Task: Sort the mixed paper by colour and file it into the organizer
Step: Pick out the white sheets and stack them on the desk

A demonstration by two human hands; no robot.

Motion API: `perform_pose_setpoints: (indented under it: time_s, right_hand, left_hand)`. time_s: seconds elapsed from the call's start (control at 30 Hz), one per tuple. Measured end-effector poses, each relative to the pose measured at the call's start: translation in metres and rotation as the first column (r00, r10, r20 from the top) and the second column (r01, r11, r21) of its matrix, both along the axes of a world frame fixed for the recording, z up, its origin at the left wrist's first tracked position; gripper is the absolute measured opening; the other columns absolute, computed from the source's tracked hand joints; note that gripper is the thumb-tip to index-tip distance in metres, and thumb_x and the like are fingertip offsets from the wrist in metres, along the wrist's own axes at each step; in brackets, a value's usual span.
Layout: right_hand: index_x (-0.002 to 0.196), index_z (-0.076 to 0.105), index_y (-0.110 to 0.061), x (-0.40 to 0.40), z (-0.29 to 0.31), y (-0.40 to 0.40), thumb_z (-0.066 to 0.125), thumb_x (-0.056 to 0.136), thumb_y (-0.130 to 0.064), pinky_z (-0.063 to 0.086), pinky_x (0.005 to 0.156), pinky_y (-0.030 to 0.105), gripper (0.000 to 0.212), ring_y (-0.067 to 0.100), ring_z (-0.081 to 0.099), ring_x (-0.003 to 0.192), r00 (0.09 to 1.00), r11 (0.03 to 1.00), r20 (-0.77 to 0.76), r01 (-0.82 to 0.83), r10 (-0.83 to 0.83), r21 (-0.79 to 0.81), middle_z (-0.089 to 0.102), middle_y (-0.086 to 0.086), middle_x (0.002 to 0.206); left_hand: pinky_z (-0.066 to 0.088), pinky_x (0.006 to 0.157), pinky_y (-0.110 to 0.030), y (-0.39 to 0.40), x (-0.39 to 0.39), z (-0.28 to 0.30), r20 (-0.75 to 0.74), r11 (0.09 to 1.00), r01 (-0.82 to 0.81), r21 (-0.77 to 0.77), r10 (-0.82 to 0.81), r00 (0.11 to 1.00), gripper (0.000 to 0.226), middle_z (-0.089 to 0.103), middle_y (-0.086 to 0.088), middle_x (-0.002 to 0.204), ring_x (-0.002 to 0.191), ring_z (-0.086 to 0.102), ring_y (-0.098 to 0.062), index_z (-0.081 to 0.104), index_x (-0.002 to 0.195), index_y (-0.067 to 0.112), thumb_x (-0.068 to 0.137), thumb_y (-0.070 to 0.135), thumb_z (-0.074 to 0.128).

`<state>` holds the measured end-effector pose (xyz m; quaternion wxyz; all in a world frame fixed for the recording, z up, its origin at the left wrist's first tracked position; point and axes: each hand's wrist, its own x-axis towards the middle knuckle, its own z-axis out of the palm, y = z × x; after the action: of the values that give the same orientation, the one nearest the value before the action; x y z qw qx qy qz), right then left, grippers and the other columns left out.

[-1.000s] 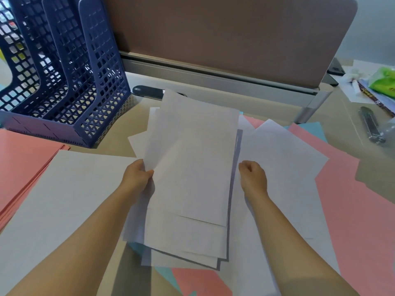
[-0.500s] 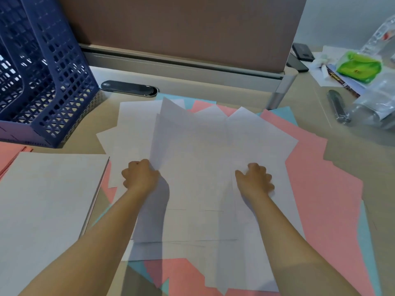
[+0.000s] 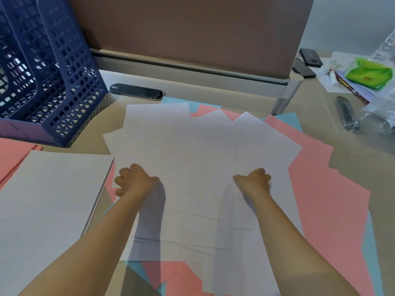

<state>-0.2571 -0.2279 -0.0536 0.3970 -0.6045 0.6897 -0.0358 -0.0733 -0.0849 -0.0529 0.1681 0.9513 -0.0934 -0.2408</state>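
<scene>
A loose fan of white sheets (image 3: 198,159) lies in the middle of the surface (image 3: 352,167), plain and unmarked, their corners splayed at slightly different angles. Most of them run lengthwise from the near edge toward the far edge, where the brown divider panel (image 3: 188,30) stands. Beneath them pink sheets (image 3: 320,189) and light blue sheets (image 3: 288,120) poke out, mostly toward the right edge and the near edge.

The left hand (image 3: 134,181) rests on the left side of the white fan, its fingers curled at the paper's edge; the right hand (image 3: 253,181) sits on the right side, fingers curled under, though I cannot tell whether either actually grips a sheet.

At the left edge a squared white stack (image 3: 49,206) overlaps a pink stack (image 3: 12,154). The blue mesh organizer (image 3: 53,82) stands in the far left corner.
</scene>
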Motion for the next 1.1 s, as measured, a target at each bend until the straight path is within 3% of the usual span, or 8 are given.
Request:
perform_pose_setpoints:
  time_s: [0.23,0.4,0.57,0.63,0.77,0.9,0.97,1.1]
  right_hand:
    - [0.126,0.034,-0.004,0.022,-0.007,0.012,0.065,0.08,-0.023,0.04,0.1,0.036,0.059,0.029,0.048,0.118,0.98,0.99,-0.142,-0.141,0.141,0.01,0.05,0.012,0.127]
    - [0.128,0.041,-0.007,0.035,-0.004,0.018,0.058,0.086,-0.014,0.039,0.103,0.038,0.046,0.029,0.042,0.122,0.927,0.95,-0.246,-0.305,0.281,-0.064,0.044,0.012,0.13]
    - [0.1,0.052,-0.007,0.046,-0.013,0.021,0.045,0.087,-0.001,0.047,0.079,0.029,0.015,0.025,0.054,0.094,0.95,0.947,0.017,-0.311,0.313,-0.075,0.051,0.011,0.106]
    - [0.069,0.039,-0.014,0.051,-0.015,0.022,0.037,0.089,0.004,0.036,0.057,0.017,0.027,0.011,0.042,0.066,0.935,0.935,0.051,-0.347,0.351,-0.078,0.044,0.002,0.076]
    - [0.058,0.029,-0.018,0.057,-0.014,0.025,0.033,0.093,0.004,0.022,0.047,0.014,0.042,0.004,0.028,0.056,0.863,0.863,0.031,-0.503,0.504,-0.034,0.031,-0.003,0.064]
    - [0.063,0.038,-0.017,0.058,-0.012,0.031,0.038,0.094,-0.004,0.028,0.053,0.013,0.034,0.006,0.037,0.061,0.881,0.875,0.01,-0.469,0.474,-0.119,0.038,-0.003,0.07]
    - [0.098,0.056,-0.012,0.056,-0.005,0.036,0.048,0.093,-0.017,0.042,0.079,0.024,0.011,0.018,0.052,0.094,0.908,0.886,-0.077,-0.418,0.411,-0.2,0.051,0.006,0.1]
    - [0.139,0.026,-0.002,0.053,-0.006,0.046,0.061,0.083,-0.045,0.025,0.113,0.04,0.079,0.034,0.022,0.138,0.88,0.912,-0.304,-0.403,0.365,-0.071,0.022,0.019,0.148]
  left_hand:
    - [0.042,0.071,-0.036,0.01,0.032,-0.007,-0.175,0.98,-0.136,-0.145,0.109,0.978,0.062,0.045,-0.02,0.13,0.109,0.054,-0.038,0.041,0.13,-0.002,0.083,0.029,0.066]
    - [0.032,0.052,-0.025,0.023,0.042,-0.007,-0.145,0.975,-0.031,-0.22,-0.001,0.989,0.02,0.05,-0.006,0.072,0.061,0.046,-0.017,0.051,0.077,0.008,0.087,0.024,0.058]
    - [0.038,0.068,-0.03,0.034,0.051,-0.004,-0.32,0.878,-0.242,-0.412,0.109,0.941,0.026,0.052,-0.014,0.081,0.077,0.051,-0.028,0.046,0.068,0.007,0.087,0.018,0.061]
    - [0.041,0.077,-0.034,0.04,0.052,-0.002,-0.403,0.848,-0.285,-0.446,0.094,0.911,0.017,0.056,-0.014,0.093,0.088,0.054,-0.03,0.054,0.079,0.005,0.09,0.018,0.059]
    - [0.041,0.09,-0.036,0.047,0.05,-0.009,-0.408,0.841,-0.269,-0.47,0.063,0.911,0.031,0.06,-0.01,0.097,0.108,0.054,-0.033,0.052,0.105,0.01,0.079,0.017,0.069]
    - [0.039,0.078,-0.035,0.054,0.05,-0.005,-0.176,0.906,-0.137,-0.4,0.071,0.982,0.029,0.057,-0.018,0.109,0.093,0.05,-0.031,0.053,0.119,0.0,0.09,0.002,0.052]
    - [0.038,0.075,-0.036,0.059,0.052,-0.002,-0.039,0.915,-0.104,-0.389,0.096,0.995,0.027,0.057,-0.021,0.111,0.087,0.047,-0.03,0.053,0.117,0.001,0.091,0.002,0.047]
    - [0.038,0.073,-0.035,0.07,0.058,0.001,0.059,0.922,-0.082,-0.378,0.113,0.992,0.019,0.055,-0.019,0.103,0.085,0.045,-0.03,0.052,0.109,0.003,0.092,0.002,0.045]
